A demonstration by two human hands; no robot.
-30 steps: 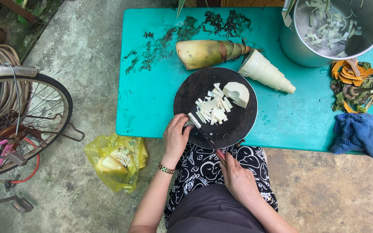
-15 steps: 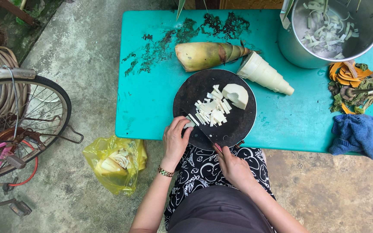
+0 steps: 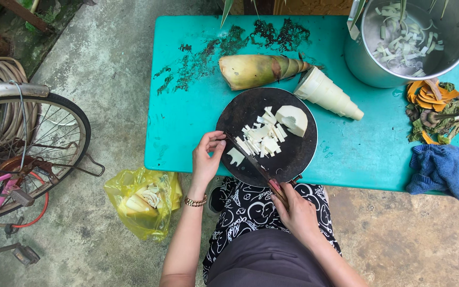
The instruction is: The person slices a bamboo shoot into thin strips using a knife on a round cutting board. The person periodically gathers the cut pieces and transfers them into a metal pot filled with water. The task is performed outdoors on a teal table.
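A round dark cutting board point(image 3: 288, 154) lies on the front of the turquoise table point(image 3: 187, 133). On it are cut white bamboo shoot strips point(image 3: 261, 139) and a larger white chunk point(image 3: 293, 119). My right hand point(image 3: 296, 210) grips the handle of a knife point(image 3: 251, 160), whose blade reaches across the board's left part toward my left hand. My left hand point(image 3: 206, 157) rests at the board's left rim, its fingertips at the knife tip. Behind the board lie an unpeeled bamboo shoot point(image 3: 261, 70) and a peeled white cone-shaped shoot point(image 3: 328, 94).
A metal pot point(image 3: 452, 48) with white strips in water stands at the back right. Beside it lie orange and green peelings point(image 3: 434, 106) and a blue cloth point(image 3: 444, 169). A yellow bag point(image 3: 142, 202) of scraps sits on the concrete, with a bicycle wheel point(image 3: 27, 149) on the left.
My right hand has come up from my lap with the knife, laying the blade across the board. My left hand stayed at the rim, fingers now at the blade's tip.
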